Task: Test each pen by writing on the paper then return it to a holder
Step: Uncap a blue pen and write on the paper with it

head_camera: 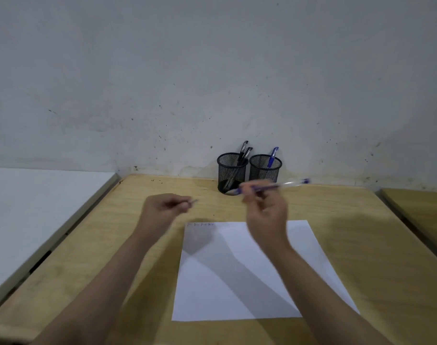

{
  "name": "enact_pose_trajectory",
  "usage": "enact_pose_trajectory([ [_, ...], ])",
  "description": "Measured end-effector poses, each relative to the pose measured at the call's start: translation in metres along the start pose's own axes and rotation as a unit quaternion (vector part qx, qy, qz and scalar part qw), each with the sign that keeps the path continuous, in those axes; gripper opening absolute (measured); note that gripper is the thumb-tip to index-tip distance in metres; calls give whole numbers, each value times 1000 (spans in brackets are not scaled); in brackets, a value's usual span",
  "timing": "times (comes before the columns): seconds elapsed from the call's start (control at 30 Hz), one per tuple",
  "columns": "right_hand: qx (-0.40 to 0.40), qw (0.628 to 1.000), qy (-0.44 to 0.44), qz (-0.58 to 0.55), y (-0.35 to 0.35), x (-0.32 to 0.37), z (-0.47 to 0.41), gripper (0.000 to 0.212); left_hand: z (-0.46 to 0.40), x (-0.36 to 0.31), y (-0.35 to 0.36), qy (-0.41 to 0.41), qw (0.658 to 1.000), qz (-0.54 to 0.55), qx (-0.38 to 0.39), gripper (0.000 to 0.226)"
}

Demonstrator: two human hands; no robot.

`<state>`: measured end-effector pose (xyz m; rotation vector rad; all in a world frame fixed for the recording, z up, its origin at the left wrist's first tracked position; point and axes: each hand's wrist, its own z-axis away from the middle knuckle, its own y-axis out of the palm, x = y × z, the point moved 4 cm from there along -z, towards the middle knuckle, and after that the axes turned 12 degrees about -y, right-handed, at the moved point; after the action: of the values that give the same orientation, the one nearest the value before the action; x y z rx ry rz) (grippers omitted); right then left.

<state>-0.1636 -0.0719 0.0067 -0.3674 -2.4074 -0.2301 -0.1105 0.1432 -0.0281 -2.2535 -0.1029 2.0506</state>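
A blue clear-barrelled pen (272, 186) is being held in the right hand (264, 210), a small cap-like piece (193, 201) pinched by the left hand (165, 207); capping or uncapping probably follows above the white paper sheet (237, 282).

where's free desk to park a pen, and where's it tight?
Free: bare wooden desk right of the paper, and the strip left of the paper toward the white board. Tight: back edge, where the two mesh holders touch, with the right hand and blue pen just before them.
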Motion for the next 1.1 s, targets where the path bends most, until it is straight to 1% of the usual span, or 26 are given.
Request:
enact_pose_trajectory([
  [0.03, -43, 999, -18, -10, -14, 4, -10, 7, -3, 10, -22, -21, 999, -20, -45, 28],
  [0.07, -66, 997, -37, -10, -27, 9, -21, 10, -4, 19, -40, -40, 995, -48, -79, 25],
  [0.1, -71, 996, -45, -6, -35, 11, -28, 15, -6, 25, -51, -55, 990, -84, -96, 23],
  [0.13, -63, 997, -38, -5, -37, 11, -31, 19, -9, 30, -55, -64, 985, -125, -100, 20],
  [0.2, -52, 999, 8, 0, -28, 1, -25, 22, -16, 36, -46, -64, 974, -201, -82, 14],
  [0.27, -42, 998, 56, 8, -17, -11, -13, 22, -23, 39, -29, -48, 966, -246, -69, 13],
  [0.33, -29, 996, 88, 9, -12, -19, -4, 20, -31, 43, -17, -43, 963, -255, -73, 11],
  [0.47, -6, 994, 107, 22, -10, -27, 3, 14, -41, 52, -7, -68, 954, -285, -70, 11],
  [0.67, 8, 992, 123, 36, -10, -35, 8, 12, -37, 54, -4, -91, 960, -258, -60, 20],
  [0.8, 19, 989, 141, 40, -7, -43, 11, 11, -21, 48, -8, -75, 971, -215, -73, 29],
  [0.9, 28, 986, 156, 42, -5, -49, 12, 8, 1, 45, -7, -40, 969, -236, -55, 30],
  [0.97, 41, 983, 171, 43, -3, -53, 12, 7, 14, 48, -7, -7, 958, -285, -27, 41],
  [1.0, 46, 981, 183, 36, 0, -56, 12, 9, 18, 51, -9, 7, 947, -322, -10, 49],
  [1.1, 69, 970, 232, 26, 12, -66, 14, 14, 27, 59, -9, 17, 894, -448, 28, 69],
])
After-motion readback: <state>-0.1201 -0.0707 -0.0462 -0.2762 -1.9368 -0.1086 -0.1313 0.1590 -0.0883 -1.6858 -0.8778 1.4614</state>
